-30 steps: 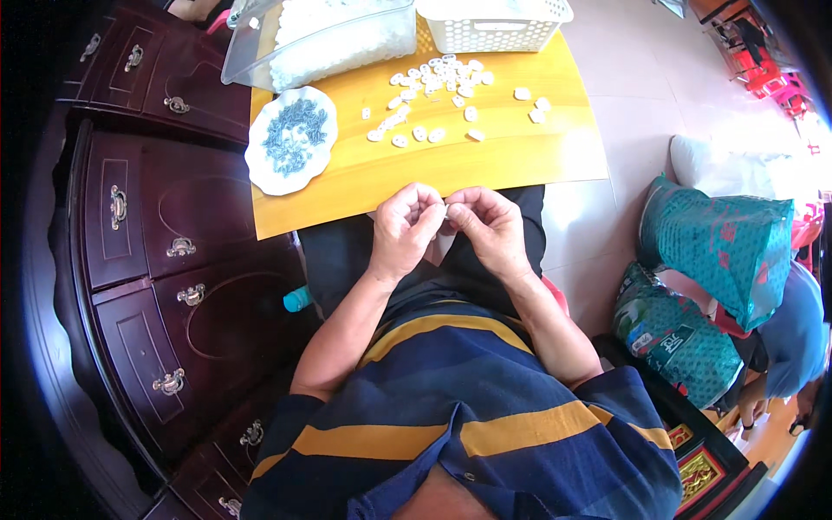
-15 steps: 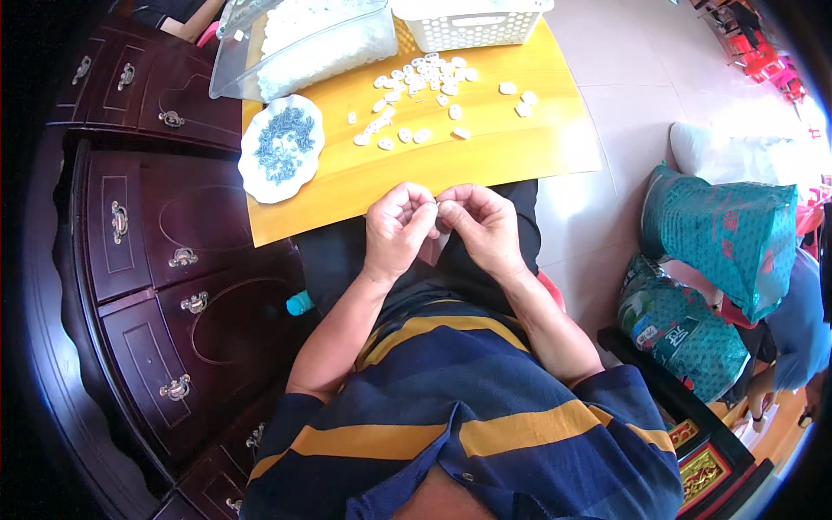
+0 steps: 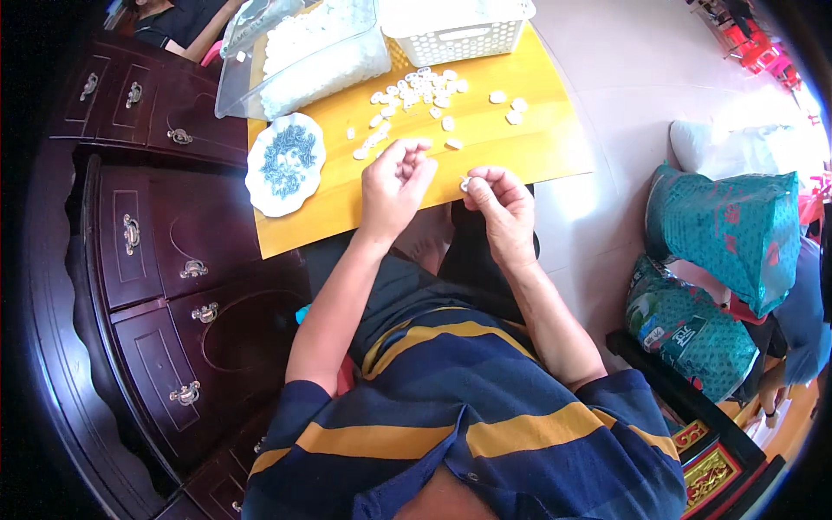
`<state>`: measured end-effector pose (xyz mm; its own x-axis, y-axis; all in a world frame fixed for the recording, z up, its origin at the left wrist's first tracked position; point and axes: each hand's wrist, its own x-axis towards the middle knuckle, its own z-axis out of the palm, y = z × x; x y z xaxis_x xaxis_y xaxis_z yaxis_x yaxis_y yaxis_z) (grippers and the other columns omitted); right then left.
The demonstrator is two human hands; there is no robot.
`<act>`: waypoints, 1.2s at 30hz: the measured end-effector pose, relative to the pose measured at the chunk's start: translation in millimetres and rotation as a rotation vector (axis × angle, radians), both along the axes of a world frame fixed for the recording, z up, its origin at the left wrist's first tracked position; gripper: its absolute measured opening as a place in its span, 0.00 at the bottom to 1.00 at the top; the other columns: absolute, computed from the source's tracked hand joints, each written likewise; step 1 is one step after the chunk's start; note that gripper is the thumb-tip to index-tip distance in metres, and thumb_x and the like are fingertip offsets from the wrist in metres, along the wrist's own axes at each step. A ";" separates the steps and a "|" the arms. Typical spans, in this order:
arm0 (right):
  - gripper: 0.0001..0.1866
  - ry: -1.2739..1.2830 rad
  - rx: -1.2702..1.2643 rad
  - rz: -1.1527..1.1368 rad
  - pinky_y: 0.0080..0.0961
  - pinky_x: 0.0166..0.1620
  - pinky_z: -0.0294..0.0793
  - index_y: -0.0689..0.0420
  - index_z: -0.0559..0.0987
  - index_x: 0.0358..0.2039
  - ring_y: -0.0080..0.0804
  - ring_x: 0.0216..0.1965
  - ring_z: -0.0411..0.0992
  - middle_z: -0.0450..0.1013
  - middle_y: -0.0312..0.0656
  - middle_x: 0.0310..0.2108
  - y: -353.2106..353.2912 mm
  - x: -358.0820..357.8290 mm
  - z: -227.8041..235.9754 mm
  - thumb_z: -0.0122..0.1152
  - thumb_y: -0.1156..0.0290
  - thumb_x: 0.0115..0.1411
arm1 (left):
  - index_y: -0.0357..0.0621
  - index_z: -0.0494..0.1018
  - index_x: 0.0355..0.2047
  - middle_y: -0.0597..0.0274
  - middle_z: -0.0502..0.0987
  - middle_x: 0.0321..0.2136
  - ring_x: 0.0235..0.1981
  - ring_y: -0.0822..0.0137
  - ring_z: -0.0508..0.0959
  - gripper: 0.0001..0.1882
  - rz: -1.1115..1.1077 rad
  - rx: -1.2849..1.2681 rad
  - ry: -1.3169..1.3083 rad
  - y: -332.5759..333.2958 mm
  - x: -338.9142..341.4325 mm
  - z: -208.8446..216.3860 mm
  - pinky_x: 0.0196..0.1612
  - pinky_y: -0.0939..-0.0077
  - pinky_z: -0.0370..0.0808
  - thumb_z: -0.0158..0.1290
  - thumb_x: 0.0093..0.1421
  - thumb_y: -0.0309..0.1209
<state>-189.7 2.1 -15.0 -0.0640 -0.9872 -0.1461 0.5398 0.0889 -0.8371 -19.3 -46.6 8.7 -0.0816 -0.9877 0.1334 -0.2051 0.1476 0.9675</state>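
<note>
My right hand (image 3: pixel 507 212), just off the table's near edge, pinches a small white oval plastic piece (image 3: pixel 465 184) between thumb and fingertips. My left hand (image 3: pixel 397 186) is over the table's front part, apart from the right one. Its fingers are curled in towards the thumb; whether anything sits between them is hidden. Beyond it lies a loose cluster of similar white oval pieces (image 3: pixel 419 89), some showing holes. To the left stands a white scalloped dish (image 3: pixel 258 184) with many small dark, thin metal-looking parts (image 3: pixel 290 156) in it.
On the yellow table (image 3: pixel 546 152), a clear bin (image 3: pixel 236 91) full of white pieces and a white perforated basket (image 3: pixel 459 48) stand at the back. Dark wooden drawers (image 3: pixel 165 234) line the left. Stuffed green sacks (image 3: pixel 719 230) and another person's arm (image 3: pixel 780 381) are at right.
My hands, together half a second ago, have parted. The left has moved forward over the table; the right has shifted slightly right and shows the white piece in its pinch.
</note>
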 end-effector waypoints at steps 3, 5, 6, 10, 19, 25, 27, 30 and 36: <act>0.09 -0.025 0.014 -0.036 0.17 0.42 0.75 0.60 0.79 0.48 0.19 0.34 0.74 0.79 0.36 0.36 -2.0 -2.4 -1.0 0.63 0.74 0.68 | 0.36 0.78 0.47 0.65 0.77 0.32 0.26 0.81 0.74 0.12 -0.010 -0.219 -0.341 -18.8 -10.1 0.6 0.29 0.85 0.72 0.58 0.62 0.20; 0.11 -0.015 0.053 -0.048 0.17 0.42 0.75 0.60 0.80 0.49 0.19 0.34 0.75 0.80 0.36 0.37 -2.4 -3.8 -0.9 0.64 0.74 0.67 | 0.41 0.80 0.46 0.62 0.78 0.31 0.24 0.76 0.76 0.14 -0.026 -0.231 -0.424 -26.3 -16.9 -0.6 0.28 0.80 0.74 0.60 0.60 0.21; 0.11 -0.017 0.047 -0.054 0.17 0.42 0.75 0.60 0.80 0.49 0.19 0.34 0.75 0.80 0.36 0.37 -3.1 -4.5 -1.5 0.64 0.74 0.67 | 0.43 0.81 0.47 0.60 0.79 0.32 0.25 0.72 0.78 0.14 -0.030 -0.320 -0.527 -30.0 -20.4 -2.2 0.29 0.76 0.75 0.60 0.60 0.22; 0.12 0.029 0.067 -0.045 0.17 0.42 0.76 0.61 0.80 0.49 0.18 0.35 0.76 0.80 0.36 0.37 -4.7 -7.4 -4.3 0.65 0.74 0.67 | 0.46 0.82 0.42 0.57 0.80 0.34 0.31 0.56 0.82 0.09 -0.048 -0.453 -0.678 -37.1 -27.4 -5.8 0.35 0.64 0.79 0.59 0.61 0.28; 0.11 0.003 0.074 -0.039 0.17 0.42 0.76 0.60 0.80 0.48 0.18 0.35 0.76 0.81 0.35 0.37 -5.5 -6.8 -6.6 0.66 0.74 0.66 | 0.41 0.80 0.40 0.63 0.79 0.30 0.27 0.68 0.80 0.06 -0.052 -0.299 -0.461 -25.9 -20.5 -0.6 0.32 0.75 0.77 0.58 0.64 0.26; 0.11 0.011 0.086 -0.023 0.17 0.42 0.75 0.61 0.80 0.49 0.19 0.34 0.75 0.80 0.35 0.37 -2.4 -4.1 -2.7 0.64 0.73 0.67 | 0.39 0.78 0.46 0.70 0.75 0.29 0.24 0.81 0.73 0.08 -0.140 0.222 0.054 2.8 -8.3 16.4 0.30 0.84 0.75 0.56 0.69 0.27; 0.11 -0.003 0.085 -0.014 0.17 0.42 0.74 0.61 0.80 0.49 0.19 0.34 0.74 0.80 0.35 0.36 -1.4 -1.9 -0.4 0.64 0.73 0.68 | 0.38 0.77 0.47 0.70 0.76 0.29 0.23 0.80 0.73 0.09 -0.161 0.285 0.139 8.3 -4.0 16.2 0.30 0.85 0.76 0.55 0.69 0.26; 0.11 0.017 0.073 0.009 0.17 0.42 0.74 0.61 0.80 0.49 0.19 0.34 0.74 0.79 0.36 0.37 0.1 -1.1 1.3 0.63 0.73 0.68 | 0.38 0.77 0.48 0.69 0.77 0.30 0.24 0.80 0.74 0.10 -0.194 0.366 0.308 13.0 1.7 13.0 0.32 0.85 0.78 0.56 0.68 0.27; 0.10 0.032 0.041 0.041 0.16 0.42 0.75 0.60 0.81 0.49 0.18 0.35 0.74 0.79 0.34 0.37 1.4 -1.2 -0.8 0.63 0.74 0.68 | 0.37 0.77 0.50 0.66 0.78 0.34 0.28 0.80 0.77 0.12 -0.223 0.367 0.308 15.0 2.4 10.3 0.33 0.84 0.80 0.58 0.67 0.25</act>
<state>-190.9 3.5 -15.9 -0.0288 -0.9824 -0.1846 0.5076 0.1447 -0.8493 -16.8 -31.6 19.0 -0.3069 -0.9370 -0.1668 0.0947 -0.2044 0.9743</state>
